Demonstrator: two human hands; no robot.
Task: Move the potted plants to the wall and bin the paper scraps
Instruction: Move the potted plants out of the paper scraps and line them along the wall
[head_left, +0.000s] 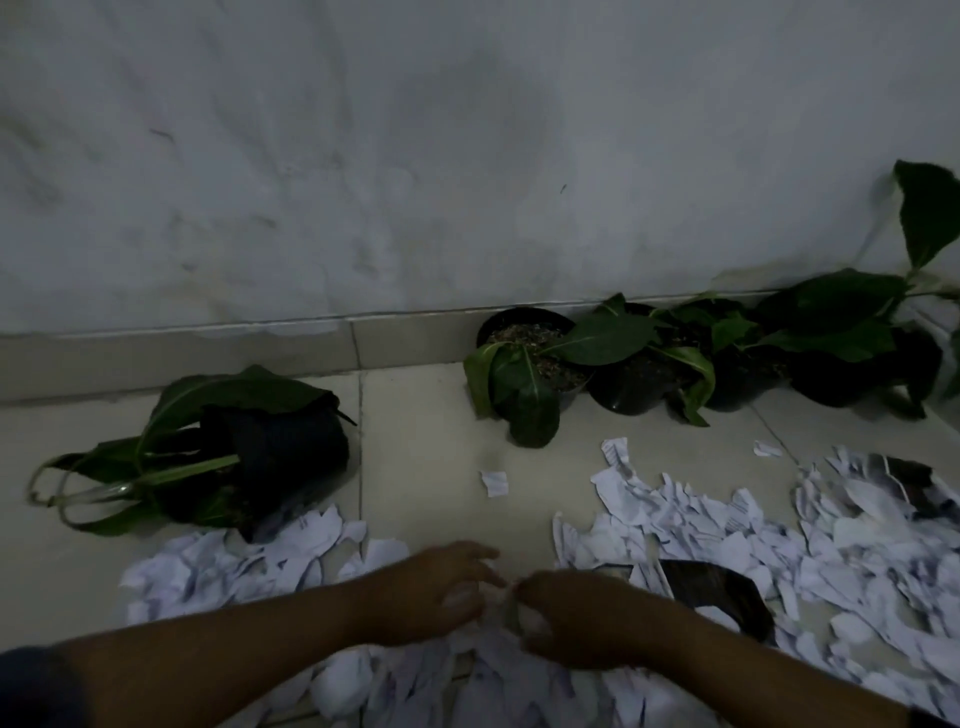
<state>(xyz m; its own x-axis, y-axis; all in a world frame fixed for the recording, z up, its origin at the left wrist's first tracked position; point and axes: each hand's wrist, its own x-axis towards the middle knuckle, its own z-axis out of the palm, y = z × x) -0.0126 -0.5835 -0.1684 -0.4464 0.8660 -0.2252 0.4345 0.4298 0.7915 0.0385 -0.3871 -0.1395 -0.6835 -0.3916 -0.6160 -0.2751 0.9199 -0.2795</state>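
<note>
A bare strip of floor (431, 467) runs from the wall (363, 156) down between the tipped pot (270, 457) on its left and the row of upright pots (649, 364) on its right. Only one small scrap (493, 482) lies in it. Nearer than the strip, the paper scraps (779, 561) cover the floor on both sides.

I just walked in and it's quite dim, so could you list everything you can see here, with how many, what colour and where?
Upright potted plants: about four, green leaves, black pots, in a row at the wall, right.
Tipped potted plant: one, black pot on its side, left, away from the row.
Paper scraps: many, white, strewn over the near floor.
Dark sheet: one, among scraps, right.
Floor tiles: pale.
Wall: grey-white.
Left hand: gathering scraps.
Right hand: gripping scraps.
</note>
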